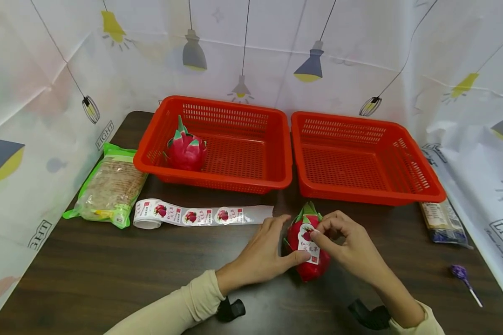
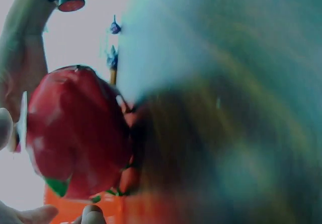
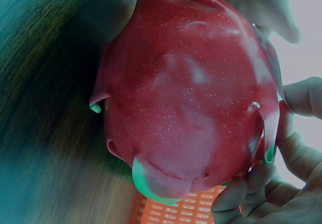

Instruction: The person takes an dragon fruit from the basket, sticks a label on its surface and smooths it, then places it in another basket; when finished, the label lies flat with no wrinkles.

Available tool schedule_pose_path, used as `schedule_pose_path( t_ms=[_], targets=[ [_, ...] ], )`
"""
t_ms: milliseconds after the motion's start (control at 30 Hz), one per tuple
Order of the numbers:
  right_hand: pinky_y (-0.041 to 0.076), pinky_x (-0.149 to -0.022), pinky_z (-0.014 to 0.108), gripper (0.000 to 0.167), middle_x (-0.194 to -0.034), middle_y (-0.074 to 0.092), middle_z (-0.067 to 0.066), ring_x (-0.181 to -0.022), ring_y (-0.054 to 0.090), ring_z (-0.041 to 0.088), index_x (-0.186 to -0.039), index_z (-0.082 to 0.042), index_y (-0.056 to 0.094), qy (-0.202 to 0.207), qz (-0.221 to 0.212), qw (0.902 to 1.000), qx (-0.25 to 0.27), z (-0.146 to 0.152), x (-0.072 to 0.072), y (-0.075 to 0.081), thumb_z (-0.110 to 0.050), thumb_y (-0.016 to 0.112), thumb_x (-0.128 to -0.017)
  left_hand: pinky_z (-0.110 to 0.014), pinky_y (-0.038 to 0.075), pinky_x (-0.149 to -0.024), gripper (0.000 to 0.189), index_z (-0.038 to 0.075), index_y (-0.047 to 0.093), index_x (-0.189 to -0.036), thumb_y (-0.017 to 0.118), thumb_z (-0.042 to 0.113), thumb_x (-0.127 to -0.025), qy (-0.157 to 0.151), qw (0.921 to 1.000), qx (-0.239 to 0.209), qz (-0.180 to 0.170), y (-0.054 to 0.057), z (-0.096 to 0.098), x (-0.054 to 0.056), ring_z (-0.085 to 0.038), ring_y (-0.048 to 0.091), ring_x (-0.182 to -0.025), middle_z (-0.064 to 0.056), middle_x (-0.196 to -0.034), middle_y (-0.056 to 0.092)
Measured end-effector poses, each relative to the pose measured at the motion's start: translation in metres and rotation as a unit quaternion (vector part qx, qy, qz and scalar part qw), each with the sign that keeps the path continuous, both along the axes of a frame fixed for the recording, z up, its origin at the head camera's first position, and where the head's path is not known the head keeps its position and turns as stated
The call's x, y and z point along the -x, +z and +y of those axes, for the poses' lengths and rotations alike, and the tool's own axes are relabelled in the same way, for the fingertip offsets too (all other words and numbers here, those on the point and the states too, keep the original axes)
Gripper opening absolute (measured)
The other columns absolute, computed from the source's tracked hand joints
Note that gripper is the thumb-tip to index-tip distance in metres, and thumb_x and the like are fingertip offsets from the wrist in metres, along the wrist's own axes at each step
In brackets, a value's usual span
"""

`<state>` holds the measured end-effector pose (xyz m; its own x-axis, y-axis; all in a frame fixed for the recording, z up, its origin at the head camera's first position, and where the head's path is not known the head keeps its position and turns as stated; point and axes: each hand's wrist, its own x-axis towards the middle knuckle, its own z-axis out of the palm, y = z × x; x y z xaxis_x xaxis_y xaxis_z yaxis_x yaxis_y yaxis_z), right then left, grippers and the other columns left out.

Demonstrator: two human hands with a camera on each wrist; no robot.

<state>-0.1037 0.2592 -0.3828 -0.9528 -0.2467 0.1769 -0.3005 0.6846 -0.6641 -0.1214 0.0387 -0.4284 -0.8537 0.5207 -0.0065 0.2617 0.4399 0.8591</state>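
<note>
A red dragon fruit (image 1: 314, 269) with green tips lies on the table in front of me. On its upper side is a white sticker (image 1: 314, 257) with a printed fruit picture and characters. My left hand (image 1: 263, 253) lies along the fruit's left side, its thumb laid on the sticker's lower part and its fingers stretched toward the leafy end. From the right, my right hand (image 1: 356, 249) pinches the sticker's edge between thumb and bent index finger. In the right wrist view its other fingers (image 3: 232, 196) are curled close to the fruit's (image 3: 176, 93) green-tipped end.
A roll of stickers (image 1: 147, 222) trails its strip rightward. Behind stand two red baskets; the left basket (image 1: 234, 179) holds another dragon fruit (image 1: 187, 151), beside the right basket (image 1: 360, 193). A bread bag (image 1: 111, 184) is left; a packet (image 1: 444, 223) and purple lollipop (image 1: 459, 272) are right.
</note>
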Motion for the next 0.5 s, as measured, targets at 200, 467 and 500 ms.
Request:
schedule_pose_path(
  t_ms=[200, 467, 500],
  targets=[
    [0.046, -0.062, 0.022, 0.018, -0.097, 0.059, -0.004, -0.074, 0.052, 0.004, -0.083, -0.022, 0.066, 0.002, 0.023, 0.9995, -0.019, -0.002, 0.001, -0.001, -0.010, 0.077, -0.090, -0.040, 0.050, -0.102, 0.086, 0.011, 0.036, -0.155, 0.067, 0.059, -0.091, -0.007, 0.9999, -0.006, -0.006, -0.007, 0.008, 0.000, -0.020, 0.049, -0.127, -0.012, -0.144, 0.050],
    [0.039, -0.059, 0.021, 0.025, -0.084, 0.049, -0.002, -0.071, 0.043, 0.006, -0.089, -0.018, 0.060, -0.028, 0.049, 0.9957, -0.073, -0.003, 0.006, -0.002, -0.016, 0.084, -0.084, -0.036, 0.050, -0.103, 0.083, 0.012, 0.036, -0.155, 0.068, 0.055, -0.092, -0.027, 0.9990, -0.027, -0.020, -0.011, 0.013, 0.000, -0.019, 0.051, -0.129, -0.008, -0.145, 0.052],
    [0.039, -0.058, 0.021, 0.025, -0.083, 0.049, -0.002, -0.070, 0.043, 0.006, -0.090, -0.017, 0.060, -0.030, 0.049, 0.9956, -0.075, -0.003, 0.007, -0.002, -0.016, 0.084, -0.084, -0.037, 0.050, -0.104, 0.083, 0.013, 0.036, -0.155, 0.068, 0.055, -0.092, -0.028, 0.9989, -0.028, -0.023, -0.011, 0.013, -0.001, -0.019, 0.051, -0.131, -0.008, -0.146, 0.052]
  ],
)
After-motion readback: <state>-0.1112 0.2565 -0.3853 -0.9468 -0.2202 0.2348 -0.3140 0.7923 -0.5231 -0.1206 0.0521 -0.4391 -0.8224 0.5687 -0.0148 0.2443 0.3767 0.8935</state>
